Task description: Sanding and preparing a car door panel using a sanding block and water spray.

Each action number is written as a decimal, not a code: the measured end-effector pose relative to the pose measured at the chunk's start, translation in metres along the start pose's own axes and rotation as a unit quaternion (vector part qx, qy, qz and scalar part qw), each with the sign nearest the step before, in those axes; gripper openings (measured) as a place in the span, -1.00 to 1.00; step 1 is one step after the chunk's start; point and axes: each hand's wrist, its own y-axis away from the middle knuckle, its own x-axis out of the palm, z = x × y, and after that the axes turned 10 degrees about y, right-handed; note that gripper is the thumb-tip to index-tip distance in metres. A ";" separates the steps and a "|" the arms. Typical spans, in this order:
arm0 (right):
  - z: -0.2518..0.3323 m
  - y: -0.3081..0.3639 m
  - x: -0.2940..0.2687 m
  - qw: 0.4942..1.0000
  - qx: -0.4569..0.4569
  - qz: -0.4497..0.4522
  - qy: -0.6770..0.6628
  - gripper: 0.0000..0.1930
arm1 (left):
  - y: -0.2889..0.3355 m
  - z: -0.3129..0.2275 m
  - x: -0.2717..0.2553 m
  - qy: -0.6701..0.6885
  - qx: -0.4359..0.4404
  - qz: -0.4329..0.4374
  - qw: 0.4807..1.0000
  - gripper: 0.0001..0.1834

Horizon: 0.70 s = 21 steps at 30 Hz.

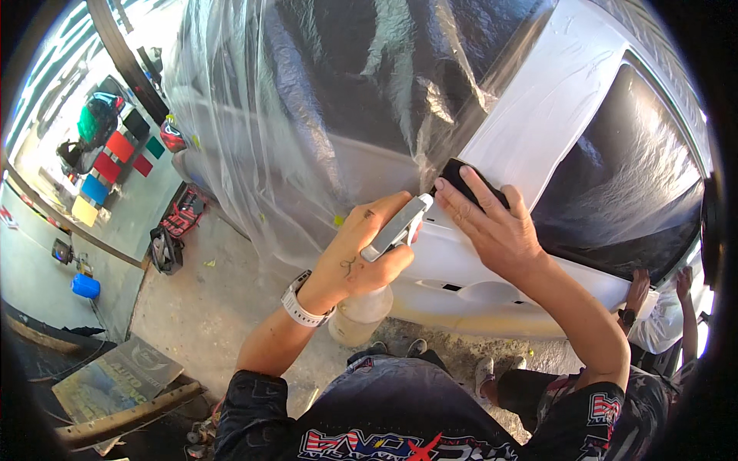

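My left hand (355, 250) is wrapped round the neck of a spray bottle (361, 313). Its grey-and-white trigger head points toward the car, and its cloudy body hangs below my fist. With my right hand (492, 230) I press a black sanding block (455, 174) against the lower end of the white car pillar (550, 96), fingers spread over the top of it. The block's underside is hidden. Just nearer to me is the white car door's handle recess (492, 292). Clear plastic sheeting (254, 123) drapes the car left of the pillar, its edge close to the block.
Right of the pillar is a dark side window (626, 169). A co-worker's hand (639, 286) touches the car's lower right, near bunched plastic (659, 319). On the concrete floor (223, 307) at left sits a black-and-red bag (181, 215). A printed board (115, 376) lies lower left.
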 end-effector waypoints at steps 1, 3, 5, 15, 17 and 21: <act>0.002 0.001 0.000 1.000 -0.002 -0.001 -0.004 -0.48 | 0.003 0.005 -0.002 -0.005 0.010 0.007 1.000 -0.66; -0.002 0.011 -0.001 1.000 -0.012 0.010 0.002 -0.52 | 0.011 0.013 -0.006 -0.015 0.030 0.021 0.999 -0.59; -0.014 0.028 0.002 1.000 -0.001 -0.008 -0.011 -0.54 | 0.018 0.016 -0.008 -0.024 0.036 0.024 0.999 -0.56; 0.023 0.000 0.007 1.000 0.011 0.006 0.008 -0.52 | 0.035 0.037 -0.015 -0.076 0.150 0.034 0.985 -0.10; 0.013 0.009 0.004 1.000 -0.014 0.014 0.003 -0.52 | 0.042 0.041 -0.023 -0.071 0.128 0.033 0.989 -0.10; -0.021 0.075 0.007 0.999 -0.037 0.018 0.005 -0.51 | 0.041 0.041 -0.021 -0.047 0.120 0.017 0.991 -0.24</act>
